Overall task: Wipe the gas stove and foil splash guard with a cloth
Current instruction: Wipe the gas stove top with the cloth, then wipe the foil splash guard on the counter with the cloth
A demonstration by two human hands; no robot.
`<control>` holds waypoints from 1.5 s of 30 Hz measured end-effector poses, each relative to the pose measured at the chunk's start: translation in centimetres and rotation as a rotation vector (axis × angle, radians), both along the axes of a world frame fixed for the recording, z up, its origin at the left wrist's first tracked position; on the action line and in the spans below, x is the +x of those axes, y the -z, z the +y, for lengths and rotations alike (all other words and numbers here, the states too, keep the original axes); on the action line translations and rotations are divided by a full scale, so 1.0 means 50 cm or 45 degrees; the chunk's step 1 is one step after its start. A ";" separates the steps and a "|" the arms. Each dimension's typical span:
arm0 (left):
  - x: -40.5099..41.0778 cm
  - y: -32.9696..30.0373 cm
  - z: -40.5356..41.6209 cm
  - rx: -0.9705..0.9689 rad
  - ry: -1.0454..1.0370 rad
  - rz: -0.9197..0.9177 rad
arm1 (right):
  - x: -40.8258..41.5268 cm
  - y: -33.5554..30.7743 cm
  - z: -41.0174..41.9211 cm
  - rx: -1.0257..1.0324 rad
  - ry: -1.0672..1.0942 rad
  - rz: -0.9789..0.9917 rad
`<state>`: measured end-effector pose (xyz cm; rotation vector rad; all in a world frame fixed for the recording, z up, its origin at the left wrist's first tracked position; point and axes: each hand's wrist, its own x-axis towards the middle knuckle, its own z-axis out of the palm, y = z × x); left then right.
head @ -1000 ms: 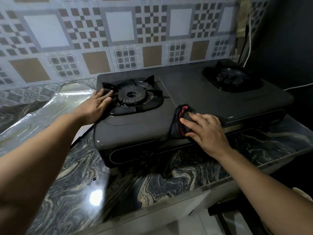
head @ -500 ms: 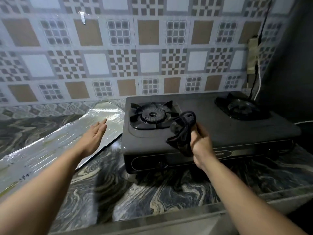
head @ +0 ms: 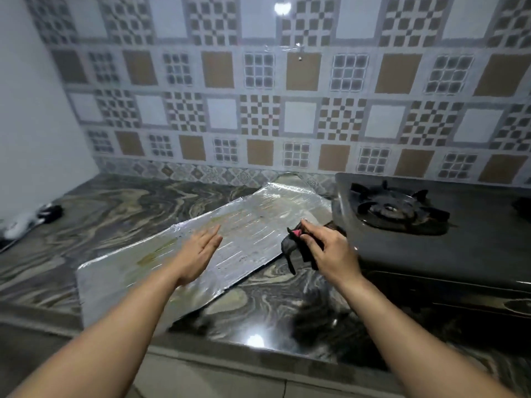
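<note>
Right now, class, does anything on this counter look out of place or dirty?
The foil splash guard lies flat and askew on the counter instead of standing upright, its far corner against the gas stove. Yellowish-brown smears streak its surface.

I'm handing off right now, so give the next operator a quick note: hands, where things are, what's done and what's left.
Left hand: open and empty, flat over the foil guard.
Right hand: fingers shut on the dark cloth, bunched, above the guard's right end.
Guard lies flat on the counter, its right end beside the stove; yellowish stains show on it.
Done: cannot tell how clean the stove is from this view.
Left: wipe the guard; check the stove.
</note>
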<state>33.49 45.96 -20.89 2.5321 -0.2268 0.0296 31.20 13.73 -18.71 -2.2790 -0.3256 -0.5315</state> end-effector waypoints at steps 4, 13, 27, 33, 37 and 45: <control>-0.044 0.040 0.141 0.027 -0.099 0.014 | 0.024 0.034 0.132 -0.160 -0.160 0.052; -0.106 0.129 0.366 0.049 -0.390 0.183 | 0.121 0.082 0.397 -0.305 -0.496 0.033; -0.023 0.164 0.568 0.210 -0.835 0.345 | 0.314 0.132 0.823 -0.532 -1.092 -0.155; 0.009 0.218 0.594 0.376 -0.720 0.402 | 0.315 0.222 0.920 -0.676 -1.339 -0.042; -0.001 0.248 0.591 0.543 -0.705 0.367 | 0.309 0.256 0.944 -0.632 -1.301 0.130; -0.002 0.246 0.594 0.547 -0.674 0.346 | 0.275 0.279 0.946 -1.084 -1.166 0.103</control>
